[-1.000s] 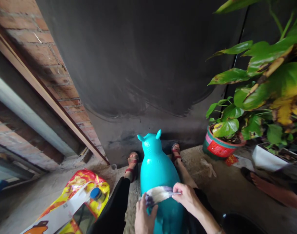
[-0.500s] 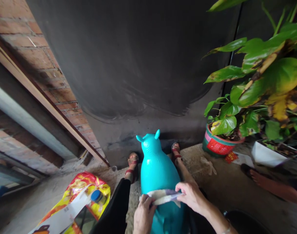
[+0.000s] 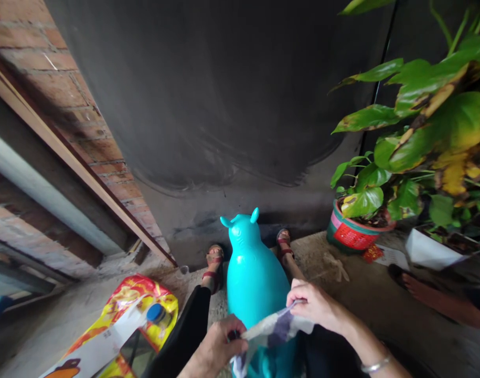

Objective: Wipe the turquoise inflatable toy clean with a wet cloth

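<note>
A white cloth with purple patches (image 3: 277,329) is stretched between my two hands. My left hand (image 3: 223,344) pinches its left end, and part of the cloth hangs below those fingers. Its right end is gripped by my right hand (image 3: 308,303), a silver bangle on that wrist. Under the cloth stands a glossy turquoise animal figure (image 3: 255,278) with two small ears, between my legs and facing away from me. The cloth hides part of its lower body. Whether the cloth touches the figure I cannot tell.
A dark panel (image 3: 224,94) rises in front, beside a brick wall (image 3: 102,147). At the left lies a red and yellow bag (image 3: 141,289) with a blue-capped bottle (image 3: 156,314). Potted plants (image 3: 360,226) stand at the right, near another person's foot (image 3: 415,289).
Both hands have moved apart and a little outward, pulling the cloth from a folded strip into a wider, slanting span. The figure stays in place.
</note>
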`<state>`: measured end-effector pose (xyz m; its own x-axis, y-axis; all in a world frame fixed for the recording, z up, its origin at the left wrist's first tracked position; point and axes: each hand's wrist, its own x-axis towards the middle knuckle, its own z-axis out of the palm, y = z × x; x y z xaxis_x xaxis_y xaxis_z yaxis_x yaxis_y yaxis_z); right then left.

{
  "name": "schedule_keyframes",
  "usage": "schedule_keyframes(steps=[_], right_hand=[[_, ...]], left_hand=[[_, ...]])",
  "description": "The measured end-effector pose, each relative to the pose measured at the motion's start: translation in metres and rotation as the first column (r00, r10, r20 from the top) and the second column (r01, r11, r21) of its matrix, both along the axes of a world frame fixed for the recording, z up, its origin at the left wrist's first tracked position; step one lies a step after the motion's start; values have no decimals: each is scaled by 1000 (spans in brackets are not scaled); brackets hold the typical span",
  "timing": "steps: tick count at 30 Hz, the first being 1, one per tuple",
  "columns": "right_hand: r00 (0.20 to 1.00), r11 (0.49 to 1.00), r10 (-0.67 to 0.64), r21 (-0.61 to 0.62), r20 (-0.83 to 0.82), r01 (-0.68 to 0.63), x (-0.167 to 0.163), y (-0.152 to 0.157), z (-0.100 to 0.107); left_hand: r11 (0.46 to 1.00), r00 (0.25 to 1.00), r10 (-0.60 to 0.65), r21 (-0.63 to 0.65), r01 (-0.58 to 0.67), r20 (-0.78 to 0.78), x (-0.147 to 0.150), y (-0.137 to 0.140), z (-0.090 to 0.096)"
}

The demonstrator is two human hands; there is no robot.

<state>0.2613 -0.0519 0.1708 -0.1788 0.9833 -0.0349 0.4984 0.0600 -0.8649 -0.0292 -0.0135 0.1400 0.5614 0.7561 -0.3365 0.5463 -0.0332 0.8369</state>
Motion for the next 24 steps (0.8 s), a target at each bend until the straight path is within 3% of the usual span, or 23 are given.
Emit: schedule_keyframes(steps=[6, 13, 19, 24], right_hand=[[969, 992, 120, -8, -218, -125, 6, -1, 22], [944, 979, 134, -105, -303, -173, 6, -10, 31], [961, 983, 137, -88, -241, -162, -1, -10, 41], [999, 995, 33, -96, -35, -36, 4, 4, 13]], left_hand=[[971, 969, 36, -236, 23, 243, -7, 5, 16], [963, 954, 103, -267, -26, 282, -6, 2, 17], [998, 968, 45, -53, -33, 248, -5, 7, 4], [957, 986, 150, 243, -162, 66, 1, 11, -19]])
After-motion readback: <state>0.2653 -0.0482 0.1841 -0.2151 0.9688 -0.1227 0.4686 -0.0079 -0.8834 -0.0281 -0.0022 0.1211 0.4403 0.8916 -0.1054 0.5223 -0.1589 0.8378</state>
